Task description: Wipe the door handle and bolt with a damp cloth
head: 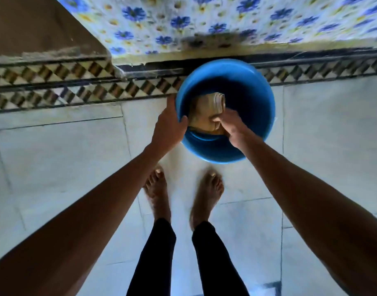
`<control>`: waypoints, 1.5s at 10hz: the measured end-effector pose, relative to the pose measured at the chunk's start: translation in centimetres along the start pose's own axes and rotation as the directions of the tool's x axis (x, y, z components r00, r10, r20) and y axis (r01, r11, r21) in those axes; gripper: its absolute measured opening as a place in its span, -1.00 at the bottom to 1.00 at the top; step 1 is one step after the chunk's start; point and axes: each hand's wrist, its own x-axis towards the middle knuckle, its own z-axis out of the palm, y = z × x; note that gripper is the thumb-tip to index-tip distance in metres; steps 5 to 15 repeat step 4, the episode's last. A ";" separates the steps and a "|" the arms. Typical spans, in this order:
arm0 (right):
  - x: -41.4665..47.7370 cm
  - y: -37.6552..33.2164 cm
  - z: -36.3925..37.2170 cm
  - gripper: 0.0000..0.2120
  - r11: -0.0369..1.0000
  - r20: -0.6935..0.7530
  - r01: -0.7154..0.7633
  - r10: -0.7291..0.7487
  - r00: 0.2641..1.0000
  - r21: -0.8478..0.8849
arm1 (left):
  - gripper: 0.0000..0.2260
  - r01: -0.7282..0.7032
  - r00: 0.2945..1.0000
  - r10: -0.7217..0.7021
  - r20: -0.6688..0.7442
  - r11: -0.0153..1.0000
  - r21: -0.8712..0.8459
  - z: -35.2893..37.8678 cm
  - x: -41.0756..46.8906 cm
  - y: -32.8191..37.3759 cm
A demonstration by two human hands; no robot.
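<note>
A blue plastic bucket (258,90) stands on the tiled floor just in front of my bare feet. Inside it lies a folded tan cloth (206,110). My right hand (230,124) reaches into the bucket and is closed on the near end of the cloth. My left hand (169,124) grips the bucket's left rim, thumb over the edge. The door handle and bolt are not in view.
Pale floor tiles (65,167) spread all around. A checkered border strip (76,86) runs across behind the bucket. Beyond it rises a wall of blue-flowered tiles (226,22), with a brown surface (33,24) at the upper left.
</note>
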 end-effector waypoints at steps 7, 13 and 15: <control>2.1 0.1 -0.8 -0.62 0.836 -0.214 -0.034 -0.101 0.972 -0.548 | -0.53 -0.108 0.994 0.106 -0.032 0.991 -0.084 0.2 -0.1 -0.8; 2.1 0.1 -0.8 -0.62 0.836 -0.214 -0.034 -0.101 0.972 -0.548 | -0.53 -0.108 0.994 0.106 -0.032 0.991 -0.084 0.2 -0.1 -0.8; 2.1 0.1 -0.8 -0.62 0.836 -0.214 -0.034 -0.101 0.972 -0.548 | -0.53 -0.108 0.994 0.106 -0.032 0.991 -0.084 0.2 -0.1 -0.8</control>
